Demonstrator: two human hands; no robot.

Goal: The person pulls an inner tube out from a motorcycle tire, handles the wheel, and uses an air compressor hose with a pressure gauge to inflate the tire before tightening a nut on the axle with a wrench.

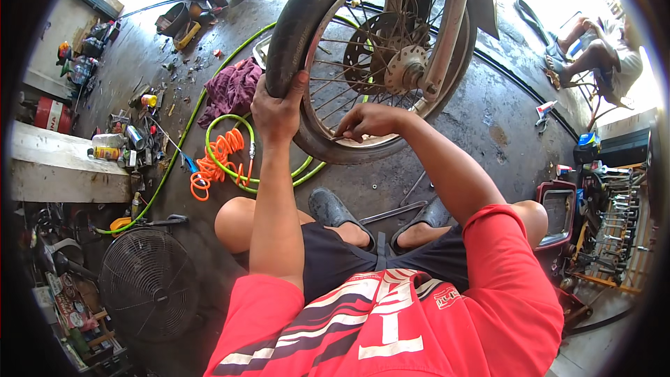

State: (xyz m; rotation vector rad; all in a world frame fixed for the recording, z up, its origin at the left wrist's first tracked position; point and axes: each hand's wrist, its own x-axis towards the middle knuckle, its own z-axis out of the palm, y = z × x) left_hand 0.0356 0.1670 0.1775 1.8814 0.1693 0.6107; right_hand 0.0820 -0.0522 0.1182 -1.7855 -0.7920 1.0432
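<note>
A spoked motorcycle wheel with a black tire [292, 35] stands in front of me, still mounted in its fork [447, 42]. My left hand [278, 108] is wrapped round the tire's left side, thumb toward the rim. At the bottom of the metal rim [315, 108], my right hand [373, 122] is closed, thumb and fingers pinched together by the rim's inner edge. What sits between those fingertips is too small to make out. The hub [407, 70] and a brake disc [370, 52] show behind the spokes.
A green hose [174, 157] and an orange coiled hose [227, 153] lie left, beside a purple cloth [234, 89]. Metal bars [394, 213] rest between my shoes. A black fan [148, 283] stands lower left; a tool rack [618, 223] is right. Another person [600, 56] sits far right.
</note>
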